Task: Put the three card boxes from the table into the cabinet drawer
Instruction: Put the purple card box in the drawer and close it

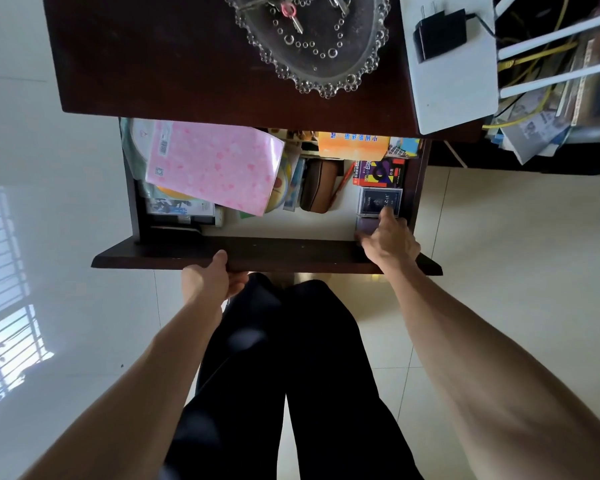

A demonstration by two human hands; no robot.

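The drawer (267, 252) stands pulled open. The left hand (211, 277) grips its front panel. The right hand (388, 239) reaches into its right front corner, fingers curled on a purple card box (366, 226); just behind lie a dark blue card box (380, 199) and a red-and-purple card box (378, 173).
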